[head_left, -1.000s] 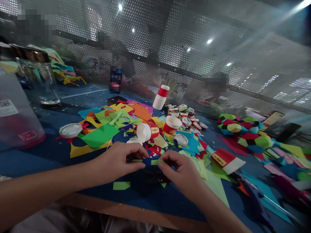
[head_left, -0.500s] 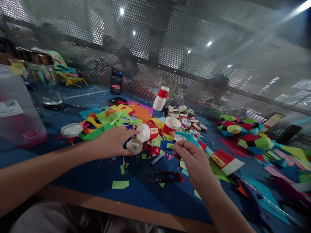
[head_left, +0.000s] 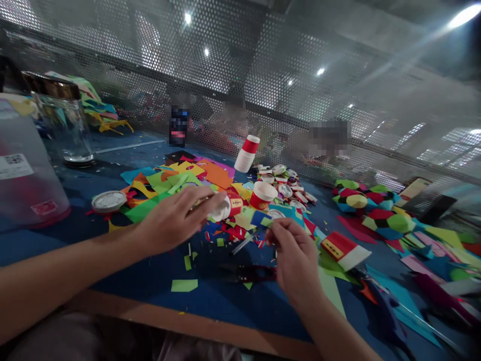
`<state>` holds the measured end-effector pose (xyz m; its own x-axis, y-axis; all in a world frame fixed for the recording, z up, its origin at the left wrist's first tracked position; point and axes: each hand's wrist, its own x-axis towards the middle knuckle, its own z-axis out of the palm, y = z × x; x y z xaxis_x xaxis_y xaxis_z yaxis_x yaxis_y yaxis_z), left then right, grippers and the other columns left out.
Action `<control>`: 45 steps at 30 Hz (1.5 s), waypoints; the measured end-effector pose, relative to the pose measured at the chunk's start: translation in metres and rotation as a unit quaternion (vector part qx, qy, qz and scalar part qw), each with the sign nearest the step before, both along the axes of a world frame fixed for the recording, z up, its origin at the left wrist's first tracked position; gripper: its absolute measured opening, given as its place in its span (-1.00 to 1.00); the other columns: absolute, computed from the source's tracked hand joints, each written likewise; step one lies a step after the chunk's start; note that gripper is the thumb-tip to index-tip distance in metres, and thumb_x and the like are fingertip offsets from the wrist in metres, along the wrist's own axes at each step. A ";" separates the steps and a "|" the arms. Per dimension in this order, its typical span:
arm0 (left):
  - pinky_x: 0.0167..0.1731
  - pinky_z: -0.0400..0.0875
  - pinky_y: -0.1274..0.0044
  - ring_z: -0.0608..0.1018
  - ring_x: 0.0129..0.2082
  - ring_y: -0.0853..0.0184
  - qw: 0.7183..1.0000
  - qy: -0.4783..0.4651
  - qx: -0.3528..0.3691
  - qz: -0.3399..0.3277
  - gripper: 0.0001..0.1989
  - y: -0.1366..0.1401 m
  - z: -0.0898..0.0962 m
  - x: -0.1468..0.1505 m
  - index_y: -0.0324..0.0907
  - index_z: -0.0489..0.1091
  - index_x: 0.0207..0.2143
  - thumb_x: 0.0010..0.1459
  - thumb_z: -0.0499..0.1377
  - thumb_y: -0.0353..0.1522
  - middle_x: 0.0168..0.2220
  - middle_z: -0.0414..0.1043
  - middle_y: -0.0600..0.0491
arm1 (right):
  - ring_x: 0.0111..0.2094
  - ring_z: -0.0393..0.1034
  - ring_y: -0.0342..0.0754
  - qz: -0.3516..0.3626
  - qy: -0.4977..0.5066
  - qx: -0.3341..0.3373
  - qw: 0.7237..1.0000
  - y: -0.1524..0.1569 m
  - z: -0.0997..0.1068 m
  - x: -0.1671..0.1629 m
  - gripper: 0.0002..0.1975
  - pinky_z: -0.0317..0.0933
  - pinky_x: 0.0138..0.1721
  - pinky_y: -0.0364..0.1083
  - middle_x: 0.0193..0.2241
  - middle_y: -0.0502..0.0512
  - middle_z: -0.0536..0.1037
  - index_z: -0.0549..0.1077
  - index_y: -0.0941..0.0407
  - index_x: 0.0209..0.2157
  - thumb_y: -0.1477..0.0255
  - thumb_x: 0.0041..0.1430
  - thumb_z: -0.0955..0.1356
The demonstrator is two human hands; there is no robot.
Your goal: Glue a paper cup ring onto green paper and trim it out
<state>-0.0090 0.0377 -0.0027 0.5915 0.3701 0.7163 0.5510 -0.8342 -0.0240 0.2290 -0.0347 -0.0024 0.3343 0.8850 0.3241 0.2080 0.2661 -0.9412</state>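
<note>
My left hand (head_left: pixel 184 213) is slightly blurred, with its fingers stretched out over the mouth of a red and white paper cup (head_left: pixel 235 205) lying on its side. Whether the fingers touch the cup is unclear, and part of its mouth is hidden. My right hand (head_left: pixel 291 245) pinches a small blue and green paper strip (head_left: pixel 258 218). Below the hands lie dark thread snips (head_left: pixel 255 273), partly behind my right hand, and a clear thin tube (head_left: pixel 241 244). A second paper cup (head_left: pixel 264 194) stands upright just beyond.
Coloured paper scraps (head_left: pixel 180 180) cover the table's middle. Behind are a cup stack (head_left: pixel 247 153) and small round lids (head_left: pixel 285 190). At left stand a glass jar (head_left: pixel 75 125) and plastic container (head_left: pixel 26 180). Another cup (head_left: pixel 343 250) and paper balls (head_left: pixel 387 218) lie right.
My left hand has risen and shifted right over the tipped cup's mouth. The round whitish piece by its fingers no longer shows. My right hand still holds the strip, shifted slightly left.
</note>
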 end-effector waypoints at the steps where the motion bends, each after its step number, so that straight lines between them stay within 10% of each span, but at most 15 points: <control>1: 0.12 0.36 0.32 0.46 0.06 0.18 0.999 -0.004 0.053 -0.001 -0.45 0.006 0.001 -0.005 -0.04 0.17 0.22 0.21 0.10 -0.54 0.00 0.39 -0.05 | -0.45 0.18 -0.12 -0.011 0.024 0.028 0.999 -0.001 0.002 0.002 -0.82 0.09 -0.40 -0.13 -0.52 -0.05 0.34 0.41 0.09 -0.47 0.32 0.17 0.35; 5: 0.08 0.40 0.32 0.46 0.04 0.17 0.997 -0.050 0.057 0.016 -0.54 0.015 0.009 -0.012 -0.11 0.25 0.16 0.21 0.11 -0.49 -0.01 0.38 -0.09 | -0.46 0.18 -0.12 -0.016 0.072 0.061 0.995 -0.004 0.005 0.005 -0.86 0.07 -0.42 -0.13 -0.52 -0.04 0.35 0.45 0.09 -0.47 0.37 0.14 0.39; 11: -0.39 0.54 0.51 0.51 -0.15 0.23 0.960 -0.143 -0.233 -0.063 -0.41 -0.002 0.006 0.006 -0.15 0.15 0.16 0.10 0.27 -0.33 0.07 0.32 -0.13 | -0.51 0.22 -0.10 0.030 -0.026 -0.006 0.999 -0.006 0.004 -0.004 -0.82 0.11 -0.48 -0.14 -0.58 -0.02 0.40 0.49 0.10 -0.48 0.32 0.14 0.39; 17: 0.08 0.40 0.34 0.39 0.09 0.17 0.974 -0.120 -0.184 -0.056 -0.47 -0.015 0.003 0.013 -0.07 0.23 0.15 0.13 0.22 -0.44 0.07 0.30 -0.06 | -0.50 0.31 -0.08 0.021 -0.143 0.010 0.989 -0.009 0.005 -0.009 -0.87 0.17 -0.45 -0.11 -0.54 0.01 0.49 0.55 0.08 -0.44 0.35 0.12 0.39; 22: -0.22 0.56 0.42 0.55 -0.11 0.22 0.915 -0.164 -0.363 -0.056 -0.49 -0.001 0.008 0.007 -0.16 0.20 0.15 0.17 0.22 -0.29 0.03 0.39 -0.13 | -0.53 0.30 -0.11 -0.015 -0.017 0.030 0.999 -0.007 0.000 -0.005 -0.86 0.19 -0.50 -0.15 -0.58 -0.02 0.46 0.53 0.07 -0.42 0.30 0.12 0.42; 27: -0.01 0.46 0.38 0.53 -0.02 0.23 0.995 -0.079 0.008 -0.063 -0.75 0.004 0.005 0.000 -0.11 0.38 -0.06 0.21 0.17 -0.46 -0.03 0.49 -0.04 | -0.55 0.27 -0.12 -0.027 -0.036 0.040 0.998 -0.012 0.000 -0.004 -0.85 0.13 -0.54 -0.15 -0.60 -0.02 0.44 0.52 0.07 -0.42 0.30 0.14 0.41; 33: -0.03 0.49 0.37 0.60 -0.15 0.26 0.988 0.045 0.142 -0.039 -0.70 0.001 0.006 -0.008 0.12 0.43 -0.05 0.22 0.19 -0.43 -0.22 0.57 0.14 | -0.54 0.25 -0.12 -0.040 -0.126 0.094 0.987 -0.015 0.002 -0.003 -0.88 0.14 -0.51 -0.14 -0.55 -0.02 0.42 0.52 0.06 -0.41 0.36 0.19 0.38; 37: -0.13 0.51 0.44 0.57 -0.17 0.28 0.932 0.107 0.342 0.046 -0.68 0.004 0.008 -0.006 -0.03 0.40 0.04 0.23 0.20 -0.39 -0.08 0.53 0.07 | -0.60 0.20 -0.15 -0.048 -0.129 0.114 0.984 -0.011 -0.002 0.000 -0.88 0.10 -0.59 -0.18 -0.61 -0.05 0.39 0.51 0.08 -0.42 0.36 0.18 0.38; 45: -0.02 0.49 0.39 0.51 -0.02 0.20 0.986 -0.034 0.162 -0.008 -0.58 0.007 0.001 -0.002 -0.32 0.23 0.08 0.18 0.20 -0.52 -0.05 0.44 -0.15 | -0.37 0.40 -0.11 0.081 -0.236 0.179 0.952 -0.016 0.008 0.001 -0.86 0.28 -0.36 -0.15 -0.38 0.04 0.49 0.40 0.07 -0.39 0.52 0.24 0.26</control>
